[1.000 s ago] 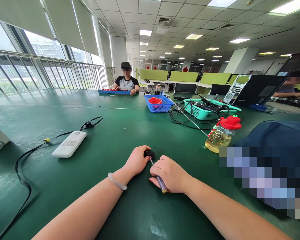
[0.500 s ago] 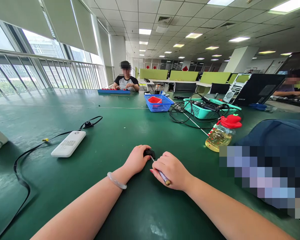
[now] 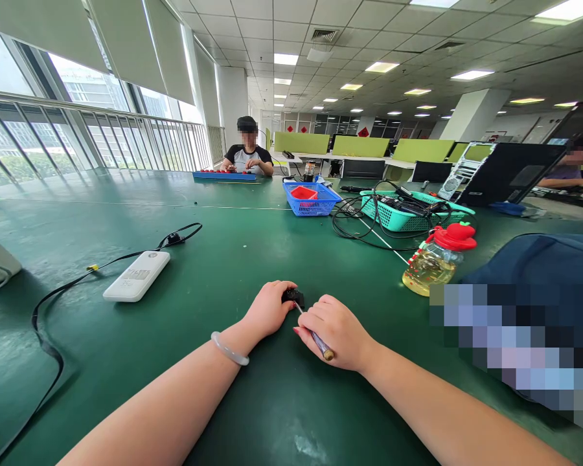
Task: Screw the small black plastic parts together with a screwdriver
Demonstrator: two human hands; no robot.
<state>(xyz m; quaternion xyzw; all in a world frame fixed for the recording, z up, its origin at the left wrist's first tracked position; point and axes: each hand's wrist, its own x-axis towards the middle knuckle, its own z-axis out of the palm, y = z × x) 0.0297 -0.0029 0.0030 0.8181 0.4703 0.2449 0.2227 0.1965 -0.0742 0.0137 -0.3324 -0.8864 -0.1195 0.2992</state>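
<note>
A small black plastic part rests on the green table just ahead of me; its exact kind is too small to make out. My left hand is closed around its left side, fingers over the far edge and thumb at the near edge. In my right hand is a screwdriver, gripped around its handle. The handle's end points down toward me. Its thin metal shaft slants up and left, and the tip meets or nearly meets the black part, close to my left thumb.
A white power bank and a black strap lie to the left. At right stand a bottle with a red lid and a dark blue bag. Further back are a blue basket, a teal basket with cables, and a seated person.
The whole view has shifted slightly, so everything sits a little further right. Both hands keep the same hold on the black part and the screwdriver.
</note>
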